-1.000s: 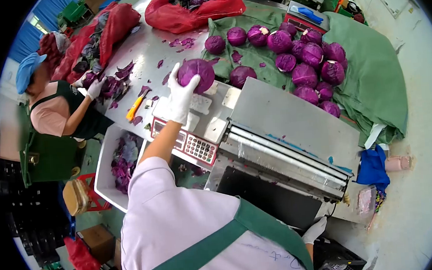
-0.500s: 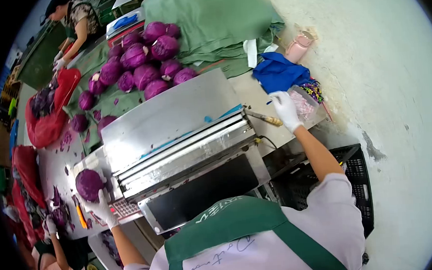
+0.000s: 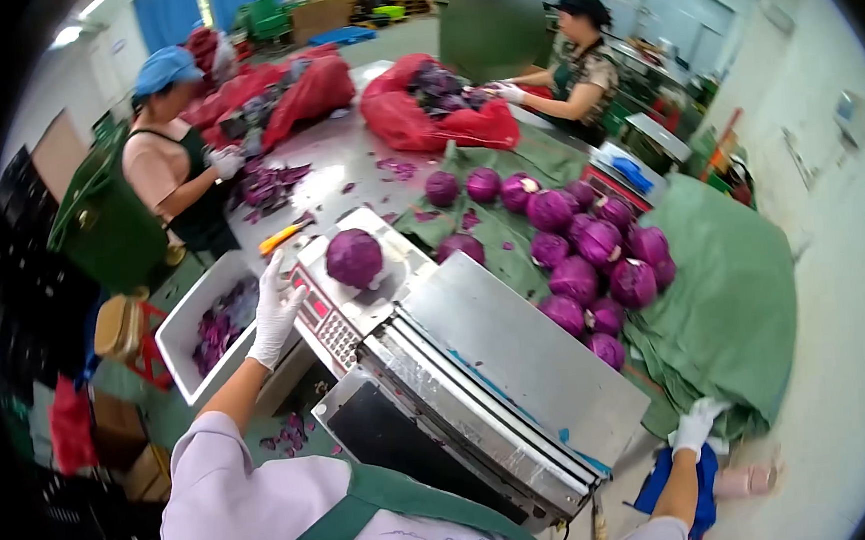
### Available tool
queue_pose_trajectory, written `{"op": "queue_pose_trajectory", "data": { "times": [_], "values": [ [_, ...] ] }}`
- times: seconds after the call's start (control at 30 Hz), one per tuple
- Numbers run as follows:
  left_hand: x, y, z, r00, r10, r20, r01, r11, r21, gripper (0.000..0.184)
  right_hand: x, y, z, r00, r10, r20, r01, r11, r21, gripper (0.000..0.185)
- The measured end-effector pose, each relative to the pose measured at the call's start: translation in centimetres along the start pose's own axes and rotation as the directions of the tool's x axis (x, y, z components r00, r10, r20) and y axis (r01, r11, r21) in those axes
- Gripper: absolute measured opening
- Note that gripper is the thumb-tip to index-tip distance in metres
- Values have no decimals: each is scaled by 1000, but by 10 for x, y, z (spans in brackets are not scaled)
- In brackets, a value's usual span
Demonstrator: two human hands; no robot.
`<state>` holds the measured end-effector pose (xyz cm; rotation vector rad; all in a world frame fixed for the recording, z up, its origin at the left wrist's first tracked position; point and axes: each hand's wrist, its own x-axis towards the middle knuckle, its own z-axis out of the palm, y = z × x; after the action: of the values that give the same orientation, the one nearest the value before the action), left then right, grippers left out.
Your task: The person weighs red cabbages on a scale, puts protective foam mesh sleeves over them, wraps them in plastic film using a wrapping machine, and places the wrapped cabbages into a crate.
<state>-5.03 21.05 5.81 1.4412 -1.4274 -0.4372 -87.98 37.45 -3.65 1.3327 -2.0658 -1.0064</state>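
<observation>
A purple cabbage (image 3: 354, 258) sits on the plate of a weighing scale (image 3: 328, 329) with a red display. My left hand (image 3: 277, 316), in a white glove, is held beside the scale's keypad, fingers apart and nothing in them. At the lower right, my gloved right hand (image 3: 697, 424) is over the edge of a green cloth (image 3: 720, 290), just above a blue cloth (image 3: 683, 483). Its fingers are blurred, and whether they hold anything is unclear. Between my hands stands a metal sealing machine (image 3: 482, 407) with a flat steel plate.
Several purple cabbages (image 3: 576, 280) are heaped on green cloth behind the machine. An orange-handled knife (image 3: 285, 235) lies past the scale. A white bin (image 3: 188, 337) holds purple leaves. Two co-workers (image 3: 172, 163) handle leaves by red sacks (image 3: 397, 122). A pink bottle (image 3: 746, 481) lies right.
The view has swung left and up, bringing both co-workers into fuller sight. My left hand has come off the cabbage. My right hand has shifted from the small tray to the green cloth's edge.
</observation>
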Motion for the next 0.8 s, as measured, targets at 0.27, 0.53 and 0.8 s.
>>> {"op": "queue_pose_trajectory", "data": {
  "times": [0.27,0.53,0.8],
  "values": [
    [-47,118,4,1000,-6,-3,6,998,-68,13,-47,55,-210,773,594,-224,138,187,973,13],
    [-151,260,82,734,261,627,298,705,-643,39,-207,-27,-426,814,-4,-581,551,-312,774,11],
    [-152,228,53,766,-27,642,593,416,-690,24,-214,-89,-438,906,-244,-345,-58,-880,471,28]
  ]
}}
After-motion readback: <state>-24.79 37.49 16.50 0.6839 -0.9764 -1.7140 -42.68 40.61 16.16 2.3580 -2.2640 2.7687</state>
